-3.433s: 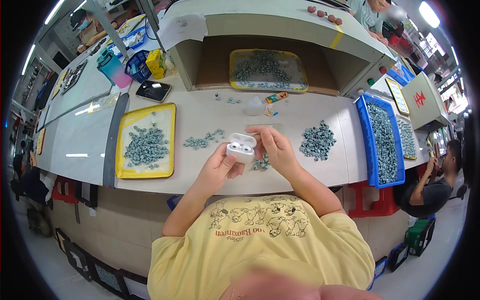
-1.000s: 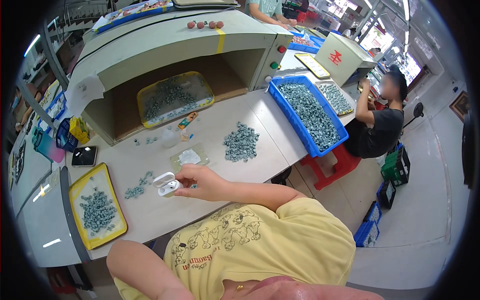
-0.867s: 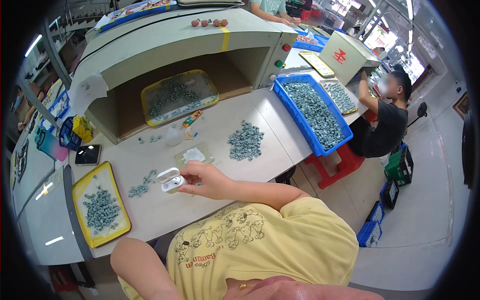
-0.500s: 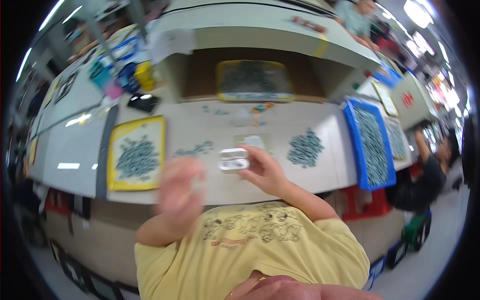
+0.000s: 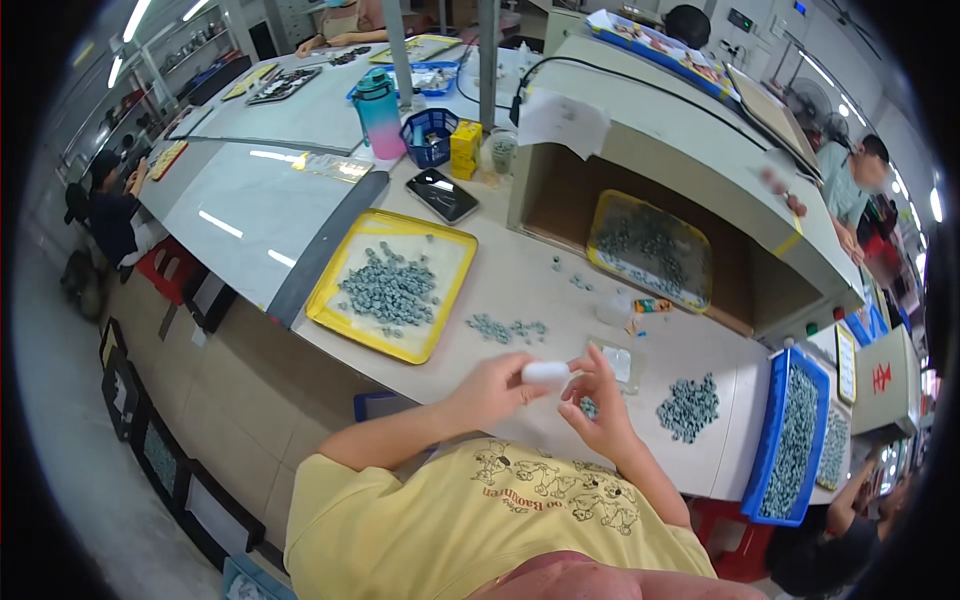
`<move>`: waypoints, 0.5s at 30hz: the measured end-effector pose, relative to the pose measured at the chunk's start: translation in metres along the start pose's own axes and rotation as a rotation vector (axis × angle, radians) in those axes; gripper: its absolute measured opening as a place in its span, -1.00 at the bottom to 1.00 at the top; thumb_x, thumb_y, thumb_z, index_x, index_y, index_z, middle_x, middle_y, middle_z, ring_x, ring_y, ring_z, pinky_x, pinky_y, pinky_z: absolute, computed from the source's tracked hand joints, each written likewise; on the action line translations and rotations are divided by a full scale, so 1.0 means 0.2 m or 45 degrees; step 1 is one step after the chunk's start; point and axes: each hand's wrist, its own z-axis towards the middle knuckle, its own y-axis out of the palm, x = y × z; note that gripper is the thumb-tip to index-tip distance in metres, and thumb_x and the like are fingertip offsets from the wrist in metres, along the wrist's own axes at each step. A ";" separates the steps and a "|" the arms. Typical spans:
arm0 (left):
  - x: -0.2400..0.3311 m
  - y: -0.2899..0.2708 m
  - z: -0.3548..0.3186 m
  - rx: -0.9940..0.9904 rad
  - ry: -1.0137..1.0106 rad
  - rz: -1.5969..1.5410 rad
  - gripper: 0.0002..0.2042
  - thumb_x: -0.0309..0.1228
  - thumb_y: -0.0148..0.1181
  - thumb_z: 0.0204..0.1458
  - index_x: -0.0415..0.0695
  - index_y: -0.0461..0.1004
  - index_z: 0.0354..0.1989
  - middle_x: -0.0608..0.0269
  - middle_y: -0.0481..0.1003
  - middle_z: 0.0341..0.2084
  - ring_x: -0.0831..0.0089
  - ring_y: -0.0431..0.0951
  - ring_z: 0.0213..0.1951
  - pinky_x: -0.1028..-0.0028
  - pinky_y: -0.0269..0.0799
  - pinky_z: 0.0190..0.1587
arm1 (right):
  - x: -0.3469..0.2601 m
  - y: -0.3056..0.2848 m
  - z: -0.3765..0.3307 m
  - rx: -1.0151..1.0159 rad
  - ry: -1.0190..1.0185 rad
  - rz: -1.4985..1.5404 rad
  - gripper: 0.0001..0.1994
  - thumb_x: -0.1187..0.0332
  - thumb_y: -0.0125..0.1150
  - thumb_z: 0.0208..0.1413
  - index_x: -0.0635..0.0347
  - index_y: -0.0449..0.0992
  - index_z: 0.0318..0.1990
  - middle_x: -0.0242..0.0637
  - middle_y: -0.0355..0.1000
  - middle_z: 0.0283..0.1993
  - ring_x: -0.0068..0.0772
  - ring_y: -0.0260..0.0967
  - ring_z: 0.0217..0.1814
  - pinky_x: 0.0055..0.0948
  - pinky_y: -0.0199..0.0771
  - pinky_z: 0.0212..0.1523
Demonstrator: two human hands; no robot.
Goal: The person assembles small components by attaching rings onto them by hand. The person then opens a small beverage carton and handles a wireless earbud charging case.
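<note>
A small white earbud case, its lid now closed, is held by my left hand above the front of the table. Fingers and thumb of that hand grip its left end. My right hand is at the case's other end, its fingers apart and curved; whether a fingertip touches the case I cannot tell. Beyond the hands lies a small clear bag with a pale piece in it. Loose grey-green pieces are scattered on the table, and a heap of the same pieces sits to the right.
A yellow tray of grey-green pieces stands left, with a phone behind it. To the right is a blue bin full of them. A cubby shelf at the back holds another tray. Other people sit at nearby tables.
The case was open in my right hand; now it is closed and in my left hand. My left hand has come in from the left. The view has swung toward the left.
</note>
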 end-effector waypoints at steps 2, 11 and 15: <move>0.00 -0.21 0.08 0.288 -0.133 0.325 -0.70 -0.38 0.22 0.00 -0.21 0.41 -0.11 0.31 0.44 -0.33 0.63 0.41 -0.41 0.60 0.36 -0.31 | 0.01 0.00 0.04 0.200 -0.050 0.157 -0.44 0.60 0.10 0.03 0.22 0.10 0.21 -0.25 0.33 -0.15 -0.55 0.29 -0.29 -0.55 0.36 -0.25; 0.01 -1.53 0.95 1.330 0.164 1.454 -0.71 -0.30 0.30 -0.18 -0.01 0.54 -0.21 0.05 0.41 -0.24 0.09 0.42 -0.16 0.22 0.35 -0.12 | 0.14 -0.04 0.02 0.144 0.064 -0.070 -0.64 0.63 0.10 -0.01 0.22 0.38 0.00 -0.32 0.45 -0.39 -0.50 0.39 -0.39 -0.53 0.40 -0.29; -0.07 -1.67 1.26 1.300 -0.123 1.503 -0.68 -0.25 0.30 -0.17 0.04 0.52 -0.17 0.07 0.38 -0.16 0.08 0.38 -0.08 0.19 0.34 -0.07 | 0.14 -0.07 0.06 0.094 0.125 -0.100 -0.71 0.62 0.01 0.09 0.29 0.35 -0.01 -0.29 0.40 -0.36 -0.56 0.37 -0.35 -0.60 0.42 -0.31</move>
